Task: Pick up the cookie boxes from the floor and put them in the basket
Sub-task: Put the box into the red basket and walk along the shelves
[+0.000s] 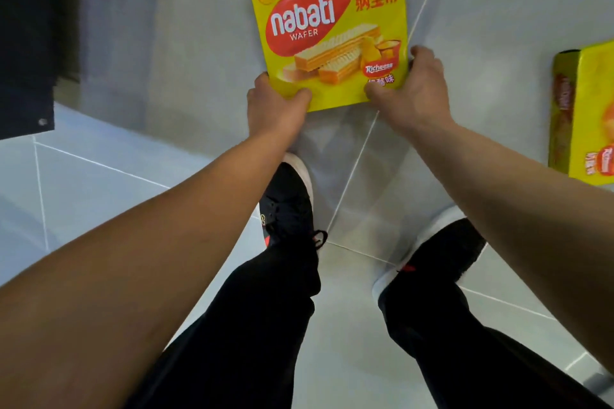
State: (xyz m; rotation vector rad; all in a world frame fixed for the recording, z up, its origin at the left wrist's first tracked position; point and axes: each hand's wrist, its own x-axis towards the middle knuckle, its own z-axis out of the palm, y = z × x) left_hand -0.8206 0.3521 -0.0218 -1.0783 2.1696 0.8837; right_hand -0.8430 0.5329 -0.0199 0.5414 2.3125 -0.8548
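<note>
A yellow Nabati wafer cookie box (329,26) with a red logo is at the top middle, face up over the grey tiled floor. My left hand (275,109) grips its near left corner, thumb on top. My right hand (412,90) grips its near right corner. A second yellow cookie box (584,116) lies on the floor at the right edge, partly cut off by the frame. No basket is in view.
My two feet in black shoes (292,206) stand on the tiles just below the held box. A dark object (26,43) fills the upper left corner. Light grey floor tiles (99,183) spread to the left.
</note>
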